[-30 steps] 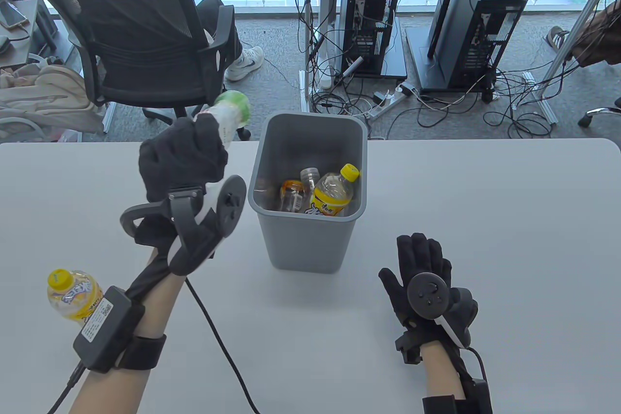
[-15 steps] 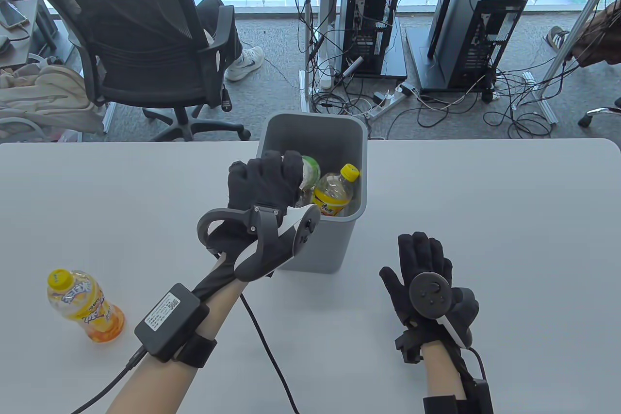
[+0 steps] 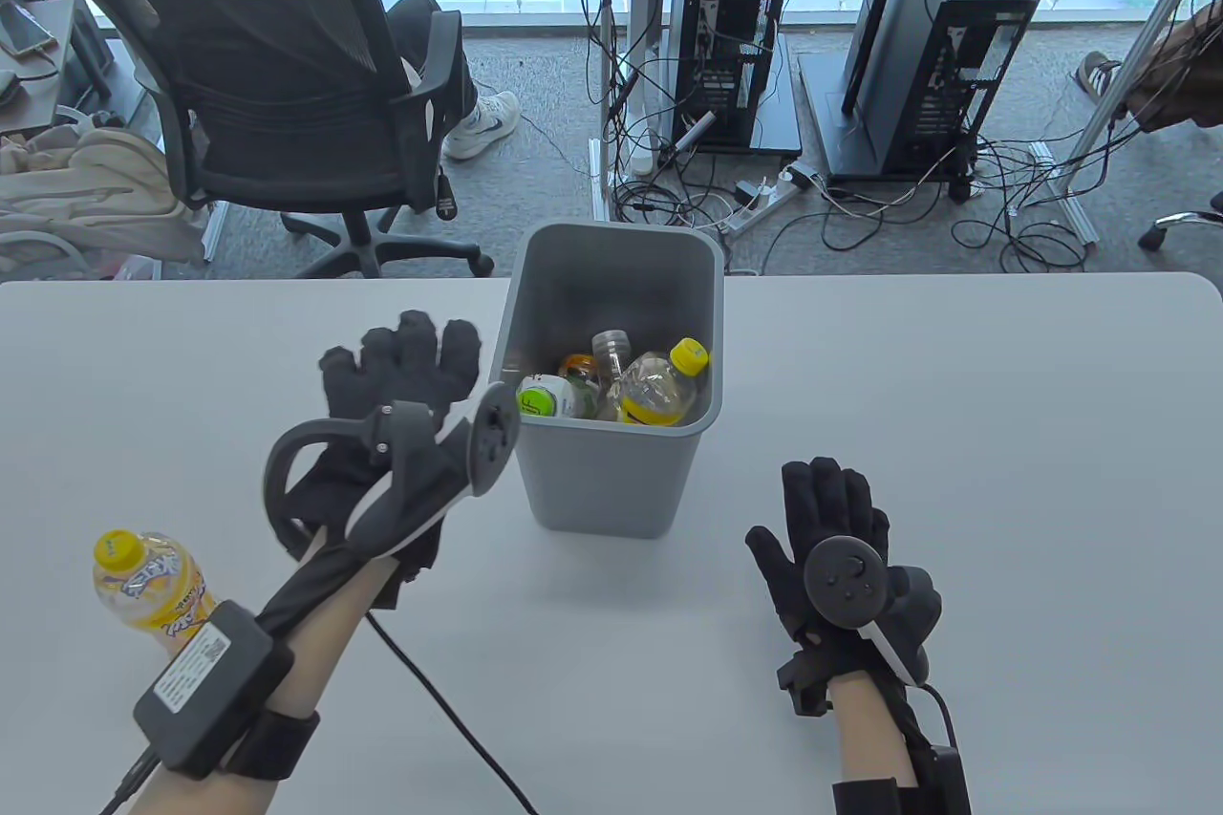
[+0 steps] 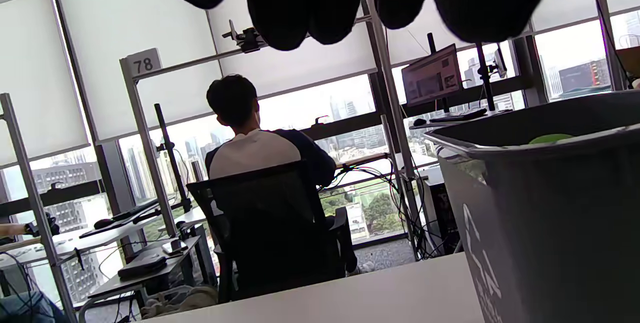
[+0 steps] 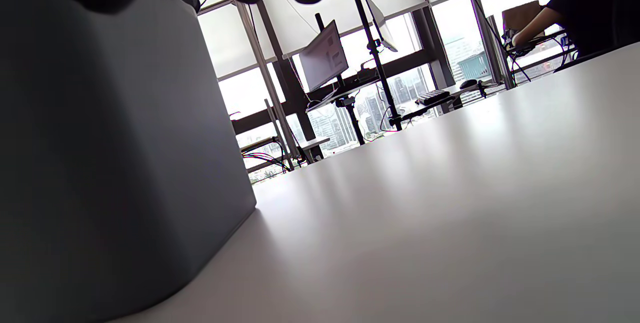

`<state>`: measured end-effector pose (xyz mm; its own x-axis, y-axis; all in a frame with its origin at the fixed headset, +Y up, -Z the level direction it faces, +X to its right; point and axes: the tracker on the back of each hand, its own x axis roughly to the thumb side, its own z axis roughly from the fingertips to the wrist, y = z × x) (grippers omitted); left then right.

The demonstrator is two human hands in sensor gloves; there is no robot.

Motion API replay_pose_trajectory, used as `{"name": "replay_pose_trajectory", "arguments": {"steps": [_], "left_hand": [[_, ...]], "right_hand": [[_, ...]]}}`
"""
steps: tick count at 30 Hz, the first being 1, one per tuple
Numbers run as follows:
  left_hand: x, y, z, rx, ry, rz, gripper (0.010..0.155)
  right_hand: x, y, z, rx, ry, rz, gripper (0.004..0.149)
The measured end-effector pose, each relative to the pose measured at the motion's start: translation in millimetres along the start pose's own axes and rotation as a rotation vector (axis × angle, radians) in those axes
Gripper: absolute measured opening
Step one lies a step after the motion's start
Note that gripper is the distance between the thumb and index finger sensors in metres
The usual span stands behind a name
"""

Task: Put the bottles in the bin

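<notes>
Table view: grey bin (image 3: 611, 461) stands mid-tabletop (image 3: 955, 471) w/ several bottles inside. A green-capped bottle (image 3: 547, 396) lies at the front left, a yellow-capped bottle (image 3: 659, 385) leans at the right, and an amber one plus a clear one sit between/behind them. One more yellow bottle (image 3: 148, 581) stands upright on the tabletop at the near left, well apart from the bin, partly hidden by the left forearm.

Left hand (image 3: 401, 375) hovers just left of the bin's rim, fingers spread apart, gripping nothing. Right hand (image 3: 836, 528) lies flat on the tabletop to the right of the bin, fingers spread, also empty.

Left wrist view adds what the top cam can't: bin wall seen from the side at the right edge, a sliver of green showing over the rim, and the fingertips (image 4: 280, 3) hanging free at the top. A seated person and chair fill the background. Right wrist view sits v. low, so only the bin's outer wall and bare tabletop show; the bottles aren't visible there.
</notes>
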<state>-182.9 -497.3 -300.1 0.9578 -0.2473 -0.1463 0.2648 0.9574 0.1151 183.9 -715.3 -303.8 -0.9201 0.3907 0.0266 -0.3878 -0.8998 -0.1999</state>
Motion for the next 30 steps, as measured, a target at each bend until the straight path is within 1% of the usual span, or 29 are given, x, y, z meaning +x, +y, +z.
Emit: {"name": "replay_pose_trajectory", "arguments": {"steps": [1,2,4,6,7,8,10,11,13,16,18,21,22,24,28,29,30], "left_hand": [[-10.5,-4.3,-0.3,-0.037,0.024,0.007,0.071],[-29.0,-12.7,-0.6,-0.098,0.061,0.027,0.071],[-54.8,-28.0,1.4,-0.166,0.130,0.041,0.072],[-80.8,-49.4,6.9,-0.185,0.173,0.015,0.073],[-89.1,-57.9,8.8,-0.187,0.187,0.004,0.073],[-101.4,-71.4,11.4,-0.208,0.215,-0.012,0.074],[-118.6,-91.0,14.7,-0.255,0.252,-0.015,0.076],[-125.4,-98.8,16.1,-0.278,0.271,-0.012,0.076],[-135.2,-108.6,18.6,-0.287,0.304,-0.011,0.078],[-143.6,-115.9,21.1,-0.286,0.332,-0.023,0.078],[-148.5,-121.1,21.0,-0.324,0.326,0.004,0.076],[-153.7,-136.4,18.0,-0.492,0.297,0.044,0.078],[-154.2,-142.5,17.7,-0.526,0.293,0.033,0.080],[-152.8,-147.5,17.3,-0.440,0.302,-0.013,0.082],[-140.1,-148.8,17.1,-0.444,0.254,-0.130,0.084],[-136.1,-148.3,17.2,-0.438,0.246,-0.167,0.085],[-133.8,-147.8,16.8,-0.419,0.228,-0.168,0.083]], "right_hand": [[0.3,0.7,0.1,0.004,-0.001,0.003,0.074],[0.8,1.8,0.3,0.006,-0.003,0.009,0.074],[1.6,3.1,0.8,0.011,-0.008,0.019,0.074],[2.0,3.4,1.4,0.009,-0.007,0.020,0.074],[2.2,3.4,1.4,0.008,-0.008,0.019,0.074],[2.5,3.5,1.3,0.008,-0.008,0.017,0.074],[2.4,5.0,1.0,0.013,-0.008,0.027,0.074],[2.0,6.1,0.8,0.018,-0.006,0.032,0.074],[1.2,7.9,0.5,0.028,-0.003,0.034,0.074],[0.6,8.8,0.4,0.031,-0.001,0.037,0.074],[0.8,8.5,0.8,0.032,0.002,0.040,0.074],[1.1,7.9,1.1,0.037,0.003,0.040,0.074],[1.3,7.4,1.4,0.035,0.003,0.038,0.074],[1.7,7.0,1.4,0.030,0.000,0.037,0.074],[1.6,8.0,1.0,0.037,0.000,0.041,0.074],[1.5,7.8,0.9,0.038,0.002,0.040,0.074],[1.3,7.5,0.8,0.038,0.003,0.039,0.074]]}}
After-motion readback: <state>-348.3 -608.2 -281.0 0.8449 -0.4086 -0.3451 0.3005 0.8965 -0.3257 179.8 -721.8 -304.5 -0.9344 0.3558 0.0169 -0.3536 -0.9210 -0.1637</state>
